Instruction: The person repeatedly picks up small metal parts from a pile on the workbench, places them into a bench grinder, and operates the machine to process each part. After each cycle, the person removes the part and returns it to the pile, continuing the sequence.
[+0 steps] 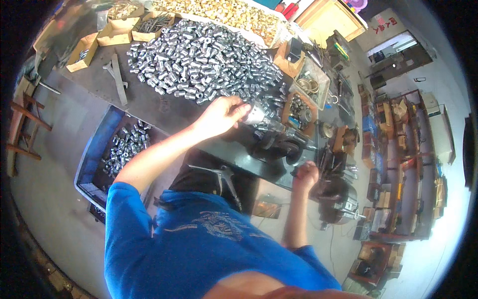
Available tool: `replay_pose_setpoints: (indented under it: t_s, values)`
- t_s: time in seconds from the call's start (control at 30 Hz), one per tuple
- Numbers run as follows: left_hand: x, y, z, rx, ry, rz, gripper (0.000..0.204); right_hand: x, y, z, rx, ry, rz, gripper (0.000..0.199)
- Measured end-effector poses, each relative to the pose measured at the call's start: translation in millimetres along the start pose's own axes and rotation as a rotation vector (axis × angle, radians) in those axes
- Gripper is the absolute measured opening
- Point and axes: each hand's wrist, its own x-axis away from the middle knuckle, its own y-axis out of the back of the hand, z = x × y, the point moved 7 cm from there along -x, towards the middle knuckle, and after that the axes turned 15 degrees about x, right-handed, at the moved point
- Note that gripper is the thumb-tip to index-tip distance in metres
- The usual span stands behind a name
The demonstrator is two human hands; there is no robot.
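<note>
My left hand (222,117) is closed in a pinch at the round silver front end (256,115) of a bench machine (279,140). Whatever lies between its thumb and fingers is too small to make out. A large heap of silver metal fittings (199,57) spreads over the dark bench (157,107) just beyond this hand. At the machine's near right side, my right hand (306,174) is closed in a fist. A small dark part shows beside its fingers, but what it grips is hidden.
Below the bench at left, a blue bin (92,159) holds more fittings. Wrenches (118,79) lie on the bench near cardboard trays (117,32). Brass parts (224,12) are piled at the back. A motor (338,197) stands right; shelves (403,169) line the wall. A three-armed metal handle (224,174) sits before my waist.
</note>
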Motion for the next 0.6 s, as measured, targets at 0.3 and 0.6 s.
replay_pose_setpoints:
  t_s: [0.3,0.6]
  values:
    - [-7,3,-5,-0.342,-0.107,-0.215,0.046,-79,-17,-21,0.077,0.051,-0.142,0.018]
    - [-1,11,4,0.060,0.152,-0.146,0.046,-42,-48,95,-0.088,0.422,0.031,0.013]
